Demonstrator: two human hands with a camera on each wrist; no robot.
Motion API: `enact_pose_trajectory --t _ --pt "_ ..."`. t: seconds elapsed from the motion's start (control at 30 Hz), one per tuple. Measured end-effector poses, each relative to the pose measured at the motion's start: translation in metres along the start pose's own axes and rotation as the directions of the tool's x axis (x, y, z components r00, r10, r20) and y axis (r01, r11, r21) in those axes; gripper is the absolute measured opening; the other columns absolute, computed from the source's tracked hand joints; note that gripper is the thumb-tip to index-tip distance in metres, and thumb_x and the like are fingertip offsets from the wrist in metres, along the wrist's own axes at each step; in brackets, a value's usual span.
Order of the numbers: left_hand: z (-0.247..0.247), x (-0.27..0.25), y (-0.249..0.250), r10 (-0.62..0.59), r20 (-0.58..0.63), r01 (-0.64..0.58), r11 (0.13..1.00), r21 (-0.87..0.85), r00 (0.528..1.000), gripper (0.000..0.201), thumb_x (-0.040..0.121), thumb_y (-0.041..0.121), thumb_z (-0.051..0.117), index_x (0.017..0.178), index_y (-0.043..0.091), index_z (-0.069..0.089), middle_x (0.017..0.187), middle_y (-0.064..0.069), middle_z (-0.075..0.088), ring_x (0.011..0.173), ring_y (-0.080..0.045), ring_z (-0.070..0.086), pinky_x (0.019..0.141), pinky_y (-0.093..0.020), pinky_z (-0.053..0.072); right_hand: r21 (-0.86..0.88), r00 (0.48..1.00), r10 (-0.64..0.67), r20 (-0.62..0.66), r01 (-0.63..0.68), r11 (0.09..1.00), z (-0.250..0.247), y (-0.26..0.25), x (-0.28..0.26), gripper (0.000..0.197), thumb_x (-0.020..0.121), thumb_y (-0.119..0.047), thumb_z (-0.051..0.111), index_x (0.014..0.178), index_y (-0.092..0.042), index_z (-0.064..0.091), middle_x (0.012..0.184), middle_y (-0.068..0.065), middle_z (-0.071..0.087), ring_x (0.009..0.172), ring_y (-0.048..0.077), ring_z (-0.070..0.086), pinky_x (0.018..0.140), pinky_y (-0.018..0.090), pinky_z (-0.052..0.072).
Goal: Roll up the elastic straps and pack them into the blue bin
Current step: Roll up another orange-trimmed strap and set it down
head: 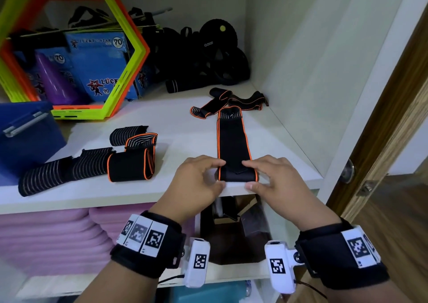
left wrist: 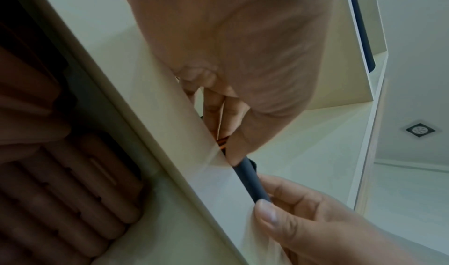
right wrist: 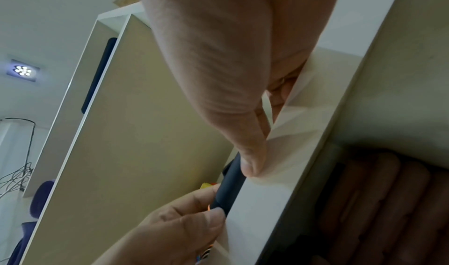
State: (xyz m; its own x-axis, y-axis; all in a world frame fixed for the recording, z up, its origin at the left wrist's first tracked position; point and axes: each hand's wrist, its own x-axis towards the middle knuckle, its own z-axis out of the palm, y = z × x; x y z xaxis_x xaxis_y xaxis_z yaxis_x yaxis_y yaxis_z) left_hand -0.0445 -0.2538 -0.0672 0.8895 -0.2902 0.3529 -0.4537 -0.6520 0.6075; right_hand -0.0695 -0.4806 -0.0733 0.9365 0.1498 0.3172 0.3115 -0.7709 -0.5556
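Note:
A long black elastic strap with orange edging (head: pixel 232 138) lies stretched away from me on the white shelf (head: pixel 180 126). Its near end is folded into a short roll (head: pixel 237 175) at the shelf's front edge. My left hand (head: pixel 201 175) pinches the roll's left end and my right hand (head: pixel 266 175) pinches its right end, thumbs in front. The wrist views show the black roll (left wrist: pixel 252 182) (right wrist: pixel 228 188) between both thumbs. A rolled orange-edged strap (head: pixel 130 166) and several striped black rolls (head: pixel 62 170) lie at the left. The blue bin (head: pixel 25 138) stands at the far left.
Another loose orange-edged strap (head: pixel 231 101) lies crumpled at the back right. Green and orange hexagon frames (head: pixel 76 48), blue boxes and black gear (head: pixel 208 55) fill the back. Pink mats (head: pixel 46 238) sit on the lower shelf. A wooden door (head: pixel 384 117) stands at the right.

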Motion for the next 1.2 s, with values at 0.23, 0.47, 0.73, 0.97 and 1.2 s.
enact_pose_trajectory --t 0.23,0.47,0.73,0.97,1.2 --pt "-0.001 0.01 0.002 -0.114 0.011 0.114 0.985 -0.128 0.993 0.015 0.092 0.039 0.066 0.099 0.029 0.074 0.097 0.013 0.07 0.094 -0.003 0.063 0.088 -0.029 0.049 0.03 0.997 0.069 -0.016 -0.069 0.997 0.0 -0.001 0.014 0.026 0.097 -0.039 0.056 0.119 -0.029 0.067 0.094 -0.006 0.056 0.093 0.018 0.054 0.087 0.036 0.046" --pt "0.005 0.02 0.008 -0.24 0.038 0.235 0.966 0.11 0.97 0.031 0.098 0.048 0.05 0.078 0.031 0.065 0.098 0.007 0.058 0.099 -0.018 0.056 0.102 -0.046 0.036 -0.039 0.981 0.191 -0.026 -0.192 0.981 0.001 -0.009 0.025 0.046 0.101 -0.044 0.045 0.06 -0.024 0.036 0.073 0.001 0.045 0.078 0.028 0.051 0.072 0.042 0.045" --pt "0.007 0.023 0.016 -0.316 -0.03 0.317 0.948 0.035 0.948 0.04 0.099 0.043 0.051 0.069 0.02 0.066 0.091 0.007 0.062 0.098 -0.02 0.059 0.1 -0.043 0.037 -0.065 0.959 0.279 -0.044 -0.282 0.957 0.007 -0.008 0.032 0.063 0.1 -0.055 0.039 0.062 -0.007 0.053 0.061 0.007 0.054 0.068 0.03 0.056 0.066 0.039 0.045" --pt "0.01 0.026 0.017 -0.356 -0.046 0.359 0.931 0.068 0.933 0.042 0.098 0.045 0.048 0.063 0.024 0.06 0.086 0.01 0.059 0.099 -0.021 0.058 0.094 -0.037 0.032 -0.014 0.944 0.322 -0.07 -0.324 0.946 0.005 -0.014 0.03 0.06 0.098 -0.053 0.048 0.055 -0.011 0.043 0.053 0.005 0.044 0.062 0.029 0.05 0.06 0.037 0.039" --pt "0.009 0.023 0.015 -0.302 -0.077 0.304 0.952 0.018 0.95 0.03 0.092 0.042 0.058 0.118 0.049 0.045 0.102 0.01 0.06 0.105 -0.018 0.053 0.097 -0.041 0.034 0.057 0.944 0.263 -0.199 -0.257 0.965 0.012 -0.015 0.027 0.025 0.091 -0.044 0.062 0.113 -0.033 0.054 0.085 -0.005 0.062 0.086 0.02 0.061 0.08 0.041 0.052"
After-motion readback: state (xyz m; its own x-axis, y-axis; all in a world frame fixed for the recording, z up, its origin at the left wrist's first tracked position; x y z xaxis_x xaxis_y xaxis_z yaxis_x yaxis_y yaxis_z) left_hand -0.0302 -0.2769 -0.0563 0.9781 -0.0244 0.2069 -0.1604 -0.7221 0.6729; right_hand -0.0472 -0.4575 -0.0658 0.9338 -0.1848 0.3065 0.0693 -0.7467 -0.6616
